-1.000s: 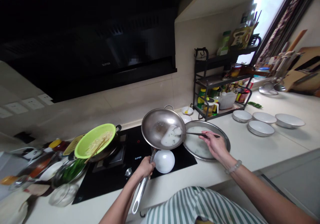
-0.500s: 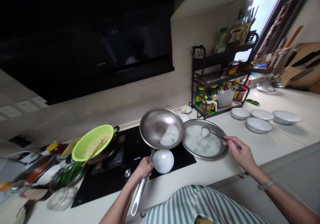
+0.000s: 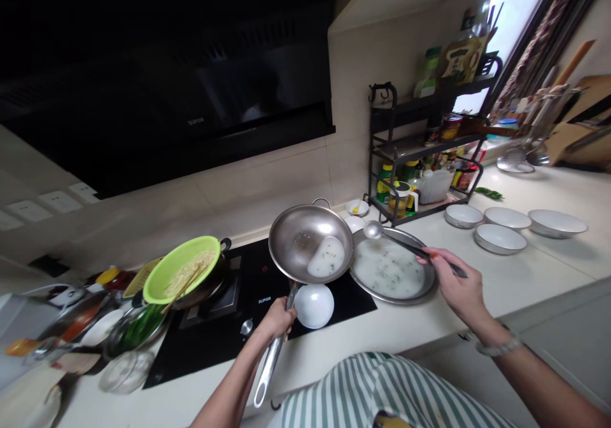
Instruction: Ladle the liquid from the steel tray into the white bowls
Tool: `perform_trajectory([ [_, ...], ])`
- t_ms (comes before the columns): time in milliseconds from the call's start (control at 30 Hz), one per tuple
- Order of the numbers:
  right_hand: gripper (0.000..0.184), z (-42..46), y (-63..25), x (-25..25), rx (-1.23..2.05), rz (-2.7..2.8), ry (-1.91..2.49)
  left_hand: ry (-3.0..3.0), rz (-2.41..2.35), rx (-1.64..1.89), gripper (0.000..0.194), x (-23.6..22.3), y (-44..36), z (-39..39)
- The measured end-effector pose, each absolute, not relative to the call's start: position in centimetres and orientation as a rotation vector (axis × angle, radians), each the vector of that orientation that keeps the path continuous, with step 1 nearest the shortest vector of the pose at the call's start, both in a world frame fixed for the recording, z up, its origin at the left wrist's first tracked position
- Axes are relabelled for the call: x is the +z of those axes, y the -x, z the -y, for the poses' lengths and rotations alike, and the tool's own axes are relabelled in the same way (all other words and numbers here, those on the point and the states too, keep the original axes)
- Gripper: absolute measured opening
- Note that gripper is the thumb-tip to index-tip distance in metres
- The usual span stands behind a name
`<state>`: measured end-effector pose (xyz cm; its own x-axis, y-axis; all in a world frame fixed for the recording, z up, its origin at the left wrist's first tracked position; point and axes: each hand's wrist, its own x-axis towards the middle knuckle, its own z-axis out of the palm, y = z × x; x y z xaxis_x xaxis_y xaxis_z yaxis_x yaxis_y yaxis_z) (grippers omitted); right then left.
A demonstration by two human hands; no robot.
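Observation:
My left hand (image 3: 279,318) is closed round the long handle of a steel wok (image 3: 298,234), which is tilted to the right with a pool of milky soup with green bits (image 3: 327,257) in it. A ladle (image 3: 373,229) is in my right hand (image 3: 456,282), its bowl raised over the far left rim of a wide steel pan (image 3: 432,285). More of the milky liquid with green bits (image 3: 391,269) fills that pan. Beneath the wok's near edge, a white bowl (image 3: 314,307) sits on the black cooktop (image 3: 248,269).
On the left stand a lime-green basin (image 3: 157,278) with noodle-like strips and chopsticks (image 3: 191,285), green vegetables (image 3: 143,326) and a glass jar (image 3: 125,372). At the right are several white bowls (image 3: 500,238). A black spice rack (image 3: 394,148) is behind the pan.
The ladle has risen out of the liquid in the wide pan and moved left and away from me, towards the wok's rim. My left hand keeps the wok where it was.

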<state>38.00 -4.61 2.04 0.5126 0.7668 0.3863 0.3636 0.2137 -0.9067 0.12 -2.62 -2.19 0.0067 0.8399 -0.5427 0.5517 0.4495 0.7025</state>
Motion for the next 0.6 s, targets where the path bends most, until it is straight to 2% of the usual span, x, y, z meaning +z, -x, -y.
perform_trajectory([
  [233,0.021,1.9,-32.6,0.9,0.637,1.318,1.193,-1.312,-1.731,0.315,0.009,-1.9,-0.5,2.8],
  [433,0.020,-0.3,-31.1,-2.0,0.656,1.499,1.140,-1.421,-1.809,0.231,0.011,-1.6,-0.7,2.6],
  [600,0.022,-1.3,-30.5,-3.1,0.852,1.262,1.258,-1.440,-1.851,0.247,0.015,-2.5,-0.6,2.5],
])
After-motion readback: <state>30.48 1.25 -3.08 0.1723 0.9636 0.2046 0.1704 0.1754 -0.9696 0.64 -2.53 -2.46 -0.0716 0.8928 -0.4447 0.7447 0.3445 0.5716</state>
